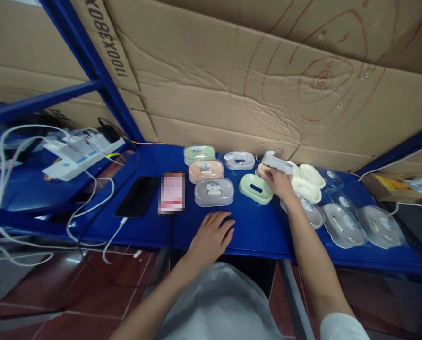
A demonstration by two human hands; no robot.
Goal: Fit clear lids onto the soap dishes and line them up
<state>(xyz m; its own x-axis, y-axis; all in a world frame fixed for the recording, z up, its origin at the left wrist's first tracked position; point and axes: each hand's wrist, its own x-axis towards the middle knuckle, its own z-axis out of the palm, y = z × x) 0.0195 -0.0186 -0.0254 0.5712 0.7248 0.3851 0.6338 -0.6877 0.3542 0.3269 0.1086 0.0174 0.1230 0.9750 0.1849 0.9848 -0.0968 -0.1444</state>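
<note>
My left hand (212,231) lies on the blue tabletop near its front edge, fingers stretched and holding nothing. Further right, my right hand (277,183) reaches among the oval soap dishes, its fingers bent at a peach soap dish (261,170). Just above these fingers is a pale grey soap dish (277,164), tilted; the hand partly hides the contact. To the left of that hand sits a green soap dish (255,188) without a lid. Cream soap dishes (307,189) lie to its right. Lidded soap boxes in green (199,155), peach (206,171) and grey (214,192) stand left of centre.
A black phone (137,196) and a phone with a blurred screen (171,193) lie on the left. Beyond are a power strip (81,156) and loose white cables. Several clear lids (381,226) sit at right. A cardboard sheet (211,71) rises behind.
</note>
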